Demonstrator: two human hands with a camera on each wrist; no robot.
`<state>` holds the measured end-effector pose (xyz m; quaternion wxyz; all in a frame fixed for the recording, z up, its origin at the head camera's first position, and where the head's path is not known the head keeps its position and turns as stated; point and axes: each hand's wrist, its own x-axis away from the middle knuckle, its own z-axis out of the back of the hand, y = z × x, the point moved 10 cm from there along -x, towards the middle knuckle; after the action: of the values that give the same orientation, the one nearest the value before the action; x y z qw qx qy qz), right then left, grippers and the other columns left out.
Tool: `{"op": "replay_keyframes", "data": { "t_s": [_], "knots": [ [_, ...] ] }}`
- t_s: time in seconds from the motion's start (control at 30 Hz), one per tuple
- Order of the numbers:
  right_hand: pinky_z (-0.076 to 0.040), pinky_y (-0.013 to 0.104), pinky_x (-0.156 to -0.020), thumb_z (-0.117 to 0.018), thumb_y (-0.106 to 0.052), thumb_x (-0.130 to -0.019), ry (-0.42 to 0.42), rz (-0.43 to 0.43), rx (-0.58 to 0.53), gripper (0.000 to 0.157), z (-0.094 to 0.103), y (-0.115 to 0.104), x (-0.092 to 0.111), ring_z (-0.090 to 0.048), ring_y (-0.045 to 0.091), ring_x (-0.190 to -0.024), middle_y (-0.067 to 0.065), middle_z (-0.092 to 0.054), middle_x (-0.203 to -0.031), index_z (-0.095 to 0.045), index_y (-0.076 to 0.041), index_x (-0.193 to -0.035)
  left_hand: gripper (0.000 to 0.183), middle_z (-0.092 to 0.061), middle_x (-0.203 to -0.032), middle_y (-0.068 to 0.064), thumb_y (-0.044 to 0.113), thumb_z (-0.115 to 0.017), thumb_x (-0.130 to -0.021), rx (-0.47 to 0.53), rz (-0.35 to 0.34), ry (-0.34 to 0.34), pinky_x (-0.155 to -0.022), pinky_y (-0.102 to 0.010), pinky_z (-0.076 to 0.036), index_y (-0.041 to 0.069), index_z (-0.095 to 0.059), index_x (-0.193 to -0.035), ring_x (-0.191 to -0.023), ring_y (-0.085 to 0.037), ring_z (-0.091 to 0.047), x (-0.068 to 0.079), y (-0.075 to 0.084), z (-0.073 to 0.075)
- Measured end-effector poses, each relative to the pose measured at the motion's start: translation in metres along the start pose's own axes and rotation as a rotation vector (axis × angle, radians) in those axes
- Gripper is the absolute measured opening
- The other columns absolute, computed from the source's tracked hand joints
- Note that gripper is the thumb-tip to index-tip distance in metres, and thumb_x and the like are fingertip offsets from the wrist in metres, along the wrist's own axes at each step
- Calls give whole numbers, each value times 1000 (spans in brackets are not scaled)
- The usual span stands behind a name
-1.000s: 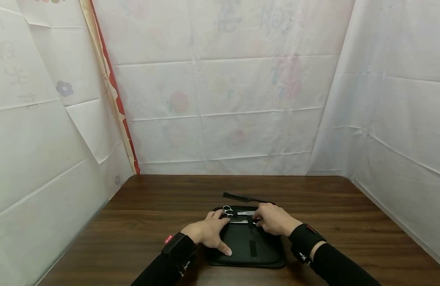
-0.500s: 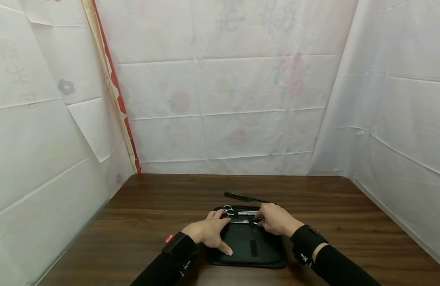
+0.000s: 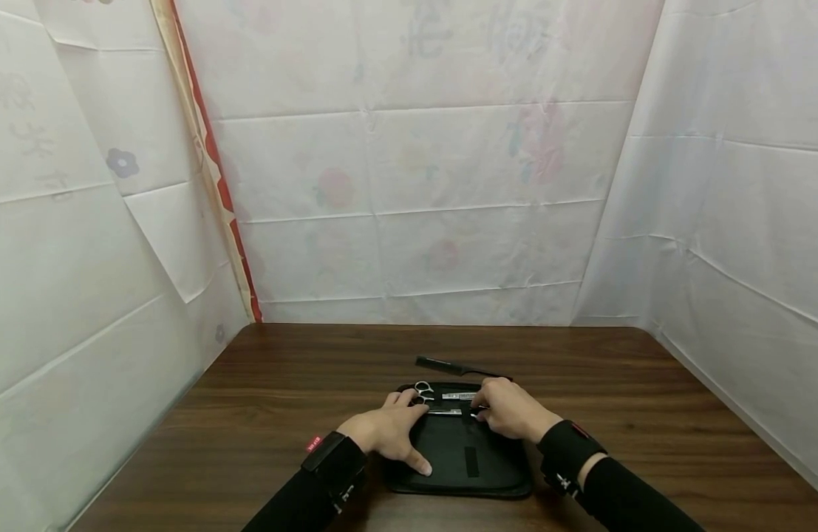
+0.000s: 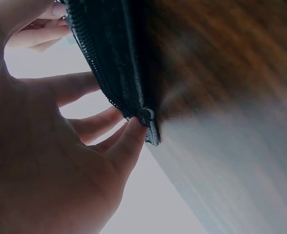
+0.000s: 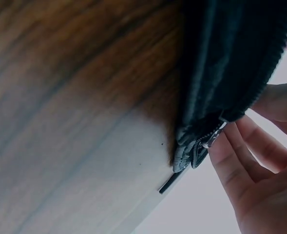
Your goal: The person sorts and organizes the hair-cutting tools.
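A flat black zip case (image 3: pixel 442 458) lies on the table, with hairdressing scissors along its far half. One pair, thinning shears (image 3: pixel 423 388), has its finger rings at the left and a toothed blade showing to the right. Nearer lies a second pair of scissors (image 3: pixel 445 412), its right end partly hidden by my right hand (image 3: pixel 515 408). The curled fingers of that hand pinch at this end, beside a black strap. My left hand (image 3: pixel 385 432) rests spread on the case's left side, fingertips by the shears' rings, thumb near the front. The left wrist view shows the case's zip edge (image 4: pixel 97 73).
A black tail comb (image 3: pixel 442 366) lies on the brown wood table (image 3: pixel 282 414) just beyond the case. A small dark strip (image 3: pixel 471 462) sits on the case's near half. White printed sheets (image 3: pixel 409 185) enclose the table at the back and sides.
The right hand's fingers have shifted slightly at the strap and scissors end, and less of the strap shows below them. The left hand stays in place.
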<state>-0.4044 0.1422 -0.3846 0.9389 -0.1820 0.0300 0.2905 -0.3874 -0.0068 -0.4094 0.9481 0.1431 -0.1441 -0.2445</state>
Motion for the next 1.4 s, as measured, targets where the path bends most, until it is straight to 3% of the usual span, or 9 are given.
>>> {"op": "replay_keyframes", "data": {
  "t_s": [0.6, 1.07, 1.4],
  "knots": [
    [-47, 28, -62, -74, -3, -91, 7, 39, -10, 11, -1, -7, -6, -59, 7, -72, 1, -69, -88, -79, -10, -97, 96, -28, -162, -11, 52, -89, -73, -11, -3, 8, -110, -55, -38, 13, -48, -151, -148, -32, -24, 0, -2, 1],
    [-53, 31, -68, -70, 4, -92, -12, 78, -82, 16, 1, -9, -5, -68, 16, -81, 7, -73, -93, -78, -2, -104, 98, -27, -162, -10, 53, -89, -72, -23, 7, 4, -110, -53, -39, 14, -47, -152, -147, -31, -25, -1, 0, 0],
    [-56, 33, -72, -71, 0, -93, -32, 64, -98, 14, 2, -2, -7, -68, 18, -83, 6, -72, -96, -77, -3, -105, 98, -27, -162, -9, 53, -90, -72, -17, 4, 14, -108, -52, -41, 15, -48, -151, -147, -30, -25, -1, 1, 1]
  ]
}}
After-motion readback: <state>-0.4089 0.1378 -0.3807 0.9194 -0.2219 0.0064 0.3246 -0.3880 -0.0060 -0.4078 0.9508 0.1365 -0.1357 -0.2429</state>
